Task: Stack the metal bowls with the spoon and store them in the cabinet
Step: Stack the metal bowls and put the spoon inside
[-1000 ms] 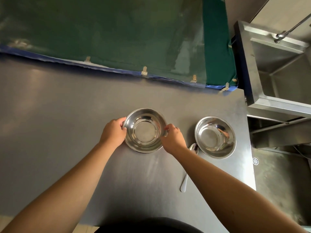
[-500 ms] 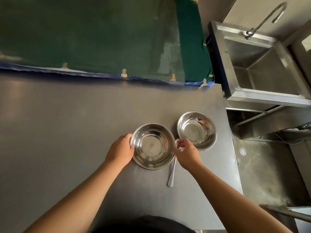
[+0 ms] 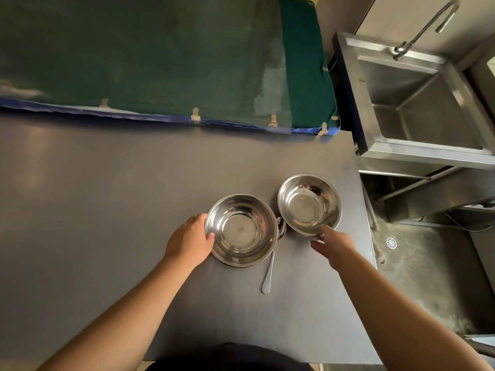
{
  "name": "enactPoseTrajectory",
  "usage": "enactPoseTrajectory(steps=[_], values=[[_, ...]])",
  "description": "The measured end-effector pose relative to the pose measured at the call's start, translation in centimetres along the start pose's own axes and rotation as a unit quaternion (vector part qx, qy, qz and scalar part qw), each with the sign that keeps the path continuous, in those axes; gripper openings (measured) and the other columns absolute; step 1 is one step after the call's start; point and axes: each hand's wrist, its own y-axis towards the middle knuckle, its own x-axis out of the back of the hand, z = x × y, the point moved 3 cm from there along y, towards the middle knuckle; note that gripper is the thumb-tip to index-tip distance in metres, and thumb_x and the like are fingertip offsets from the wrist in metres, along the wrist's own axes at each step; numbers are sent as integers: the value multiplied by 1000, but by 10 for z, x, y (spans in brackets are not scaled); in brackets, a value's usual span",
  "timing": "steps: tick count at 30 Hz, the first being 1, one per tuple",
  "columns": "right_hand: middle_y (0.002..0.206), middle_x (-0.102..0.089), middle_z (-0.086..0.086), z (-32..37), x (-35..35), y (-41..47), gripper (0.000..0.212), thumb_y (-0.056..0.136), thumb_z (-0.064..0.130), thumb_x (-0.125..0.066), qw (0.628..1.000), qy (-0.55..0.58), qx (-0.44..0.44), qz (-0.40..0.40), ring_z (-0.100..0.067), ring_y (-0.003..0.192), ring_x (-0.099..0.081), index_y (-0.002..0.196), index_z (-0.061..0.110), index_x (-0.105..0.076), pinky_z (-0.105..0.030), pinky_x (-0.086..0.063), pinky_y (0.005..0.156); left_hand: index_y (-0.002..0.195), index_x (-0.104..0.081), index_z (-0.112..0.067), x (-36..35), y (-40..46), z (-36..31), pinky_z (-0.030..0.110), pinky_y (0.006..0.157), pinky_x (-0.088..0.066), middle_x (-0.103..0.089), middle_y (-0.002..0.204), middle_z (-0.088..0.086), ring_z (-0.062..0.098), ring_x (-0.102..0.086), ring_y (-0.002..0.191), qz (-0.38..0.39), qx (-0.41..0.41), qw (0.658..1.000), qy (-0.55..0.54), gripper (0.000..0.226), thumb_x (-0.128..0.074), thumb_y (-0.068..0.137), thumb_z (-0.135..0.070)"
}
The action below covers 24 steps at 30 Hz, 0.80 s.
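Note:
Two metal bowls stand side by side on the dark table (image 3: 107, 196). My left hand (image 3: 191, 241) grips the left rim of the nearer bowl (image 3: 241, 230). The second bowl (image 3: 309, 203) sits to its right, slightly farther away. My right hand (image 3: 333, 243) is open, fingers spread, its fingertips at the near rim of the second bowl. A metal spoon (image 3: 270, 266) lies on the table between the bowls, its head partly tucked under the nearer bowl's right edge and its handle pointing towards me.
A green cloth with a blue edge (image 3: 160, 62) covers the surface beyond the table. A steel sink (image 3: 417, 103) with a curved tap (image 3: 428, 25) stands at the right. The table's right edge drops to a wet floor with a drain (image 3: 391, 242).
My right hand let go of the nearer bowl's right rim and moved right to the second bowl. My left hand stayed on the nearer bowl. The camera view shifted right.

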Motion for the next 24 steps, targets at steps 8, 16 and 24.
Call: enactPoseTrajectory(steps=[8,16,24], values=[[79,-76,-10,19,-9,-9,30,87,-4,-63,996,78,32,6,-21,55,-77,116,2,-60,-20,-56,44,137,-50,-22,-3,-7,5,36,85,-51,-65,123,2,29,-63,108,-2,8,1000,-15,48,-62,92,-28],[112,-69,-23,39,-13,-39,16,92,-10,-55,989,77,118,41,-38,91,-74,105,-4,-63,-21,-60,51,138,-49,-22,-6,-10,7,36,82,-51,-66,119,1,28,-64,105,-8,4,999,-32,52,-63,91,-39],[95,-71,-23,20,-33,-69,17,91,-12,-55,982,32,149,112,-32,77,-75,103,-4,-65,-28,-63,59,130,-56,-21,-7,-9,8,32,74,-45,-67,99,-1,27,-64,95,-9,35,997,-73,53,-41,96,-59]])
